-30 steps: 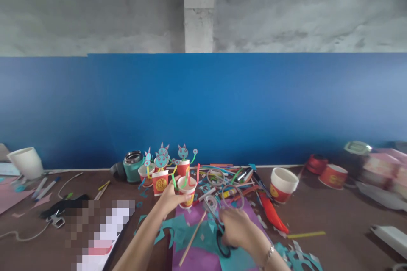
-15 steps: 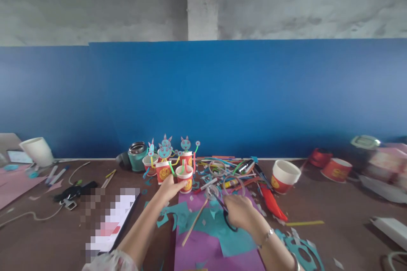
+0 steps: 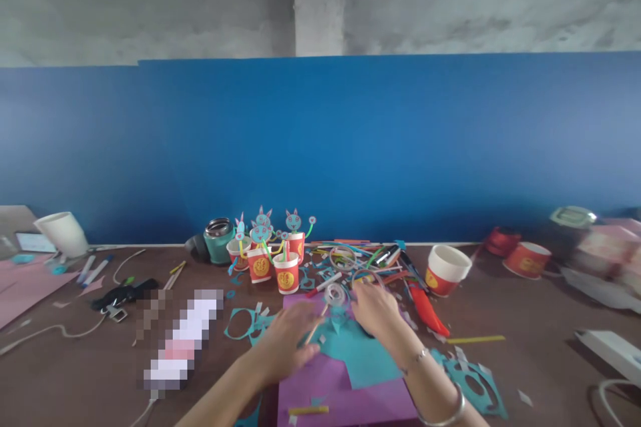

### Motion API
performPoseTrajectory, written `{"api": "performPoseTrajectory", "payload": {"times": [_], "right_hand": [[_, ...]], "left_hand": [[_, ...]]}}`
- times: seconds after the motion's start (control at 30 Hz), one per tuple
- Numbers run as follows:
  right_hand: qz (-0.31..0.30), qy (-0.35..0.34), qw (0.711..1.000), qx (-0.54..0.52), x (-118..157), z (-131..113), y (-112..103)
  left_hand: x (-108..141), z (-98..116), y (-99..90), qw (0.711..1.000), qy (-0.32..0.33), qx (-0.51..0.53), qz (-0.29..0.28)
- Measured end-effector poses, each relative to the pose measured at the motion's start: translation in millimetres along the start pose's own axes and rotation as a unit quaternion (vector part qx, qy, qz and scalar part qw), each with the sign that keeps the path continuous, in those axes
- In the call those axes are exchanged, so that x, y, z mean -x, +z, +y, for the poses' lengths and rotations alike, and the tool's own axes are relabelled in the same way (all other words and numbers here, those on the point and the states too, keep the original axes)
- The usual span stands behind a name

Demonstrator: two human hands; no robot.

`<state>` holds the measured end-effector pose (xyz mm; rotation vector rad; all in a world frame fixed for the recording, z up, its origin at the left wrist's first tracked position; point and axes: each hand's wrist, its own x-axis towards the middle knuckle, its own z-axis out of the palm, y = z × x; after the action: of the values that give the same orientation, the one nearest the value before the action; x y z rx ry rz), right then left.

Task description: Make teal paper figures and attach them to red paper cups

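My left hand (image 3: 295,340), somewhat blurred, hovers over the left part of the purple sheet (image 3: 310,380) with its fingers apart and nothing in them. Under it lies a thin wooden stick (image 3: 316,328), partly covered. Over the teal paper (image 3: 373,357) is my right hand (image 3: 375,307), its fingers curled down and mostly hidden. A dark bit of the scissors (image 3: 367,331) shows below its palm; the blades are out of sight. A roll of clear tape (image 3: 334,293) sits between the hands. A red and white paper cup (image 3: 286,275) with pipe cleaners stands beyond my left hand.
Several cups with teal animal faces (image 3: 260,233) stand behind, beside a teal flask (image 3: 218,240). Markers and pipe cleaners (image 3: 370,260) are heaped at the back. To the right are stacked cups (image 3: 447,270), a red packet (image 3: 429,310) and cut teal scraps (image 3: 475,383).
My left hand has let go of the paper cup and come back toward me, opening. My right hand has moved slightly away from me, and the scissors it held are now mostly hidden.
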<state>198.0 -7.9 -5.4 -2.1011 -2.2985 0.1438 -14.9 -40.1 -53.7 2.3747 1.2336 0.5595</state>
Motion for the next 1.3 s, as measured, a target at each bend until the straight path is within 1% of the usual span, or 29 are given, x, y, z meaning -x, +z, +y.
{"api": "performPoseTrajectory", "payload": {"times": [0.07, 0.1, 0.13, 0.17, 0.2, 0.27, 0.33, 0.4, 0.47, 0.53, 0.6, 0.67, 0.73, 0.77, 0.8, 0.83, 0.87, 0.93, 0.97, 1.0, 1.03, 1.07, 1.1, 1.17, 1.2, 1.23, 1.27, 1.3], "right_hand": [[0.029, -0.045, 0.998, -0.019, 4, -9, 9], [0.06, -0.087, 0.994, -0.041, 5, -12, 16], [0.079, -0.111, 0.989, -0.057, 6, -15, 24], [0.101, -0.12, 0.985, -0.07, 6, -17, 33], [0.121, -0.117, 0.983, -0.078, 6, -17, 42], [0.152, -0.094, 0.98, -0.082, 3, -16, 56], [0.153, -0.086, 0.982, -0.073, -1, -12, 66], [0.148, -0.077, 0.984, -0.066, -4, -8, 69], [0.148, -0.071, 0.984, -0.063, -6, -5, 70], [0.156, -0.07, 0.983, -0.064, -6, -4, 70], [0.172, -0.074, 0.98, -0.072, -5, -3, 69], [0.196, -0.081, 0.972, -0.098, -3, -5, 66], [0.222, -0.105, 0.957, -0.156, 0, -8, 62], [0.228, -0.126, 0.944, -0.202, 3, -11, 59], [0.219, -0.151, 0.928, -0.26, 6, -14, 56], [0.192, -0.179, 0.908, -0.326, 10, -18, 54], [0.147, -0.198, 0.884, -0.397, 14, -22, 53], [-0.01, -0.213, 0.83, -0.515, 20, -30, 53], [-0.073, -0.221, 0.805, -0.546, 22, -32, 54], [-0.105, -0.225, 0.796, -0.552, 22, -33, 57], [-0.1, -0.22, 0.805, -0.542, 20, -32, 60], [-0.057, -0.208, 0.828, -0.518, 16, -30, 62], [0.038, -0.171, 0.858, -0.483, 12, -26, 65], [0.125, -0.126, 0.869, -0.461, 4, -19, 67], [0.149, -0.116, 0.871, -0.454, 2, -17, 67], [0.155, -0.119, 0.872, -0.45, 1, -15, 66], [0.155, -0.137, 0.874, -0.44, 2, -15, 64], [0.148, -0.171, 0.878, -0.422, 4, -16, 62]], "left_hand": [[5, 7, 9.3, 0.998, 0.036, -0.003, -0.06], [7, 8, 12.3, 0.996, 0.038, -0.011, -0.074], [8, 8, 14.5, 0.996, 0.034, -0.021, -0.086], [9, 8, 16.1, 0.995, 0.03, -0.032, -0.089], [10, 6, 17.2, 0.995, 0.025, -0.043, -0.085], [12, 2, 18.8, 0.996, 0.016, -0.065, -0.053], [14, -3, 19.8, 0.996, -0.008, -0.092, -0.008], [17, -7, 19.7, 0.99, -0.054, -0.125, 0.027], [20, -12, 18.3, 0.981, -0.1, -0.157, 0.057], [23, -16, 16.1, 0.973, -0.126, -0.177, 0.081], [25, -20, 14.5, 0.971, -0.133, -0.175, 0.09], [26, -22, 14.1, 0.974, -0.133, -0.161, 0.088], [27, -22, 15.2, 0.977, -0.125, -0.15, 0.081], [27, -22, 16.0, 0.979, -0.12, -0.147, 0.077], [27, -22, 16.7, 0.98, -0.117, -0.144, 0.072], [27, -21, 17.3, 0.981, -0.117, -0.14, 0.067], [27, -21, 17.5, 0.982, -0.12, -0.135, 0.061], [27, -21, 17.2, 0.983, -0.126, -0.121, 0.051], [26, -21, 16.7, 0.984, -0.129, -0.115, 0.048], [26, -21, 16.2, 0.984, -0.13, -0.109, 0.048], [27, -22, 15.8, 0.985, -0.13, -0.106, 0.05], [27, -23, 15.5, 0.985, -0.13, -0.104, 0.055], [27, -23, 15.4, 0.985, -0.128, -0.103, 0.061], [27, -25, 15.6, 0.985, -0.121, -0.101, 0.071], [27, -25, 15.8, 0.985, -0.117, -0.098, 0.074], [27, -26, 16.1, 0.986, -0.115, -0.095, 0.076], [27, -26, 16.3, 0.986, -0.114, -0.092, 0.077], [26, -26, 16.5, 0.987, -0.114, -0.089, 0.076]]}}
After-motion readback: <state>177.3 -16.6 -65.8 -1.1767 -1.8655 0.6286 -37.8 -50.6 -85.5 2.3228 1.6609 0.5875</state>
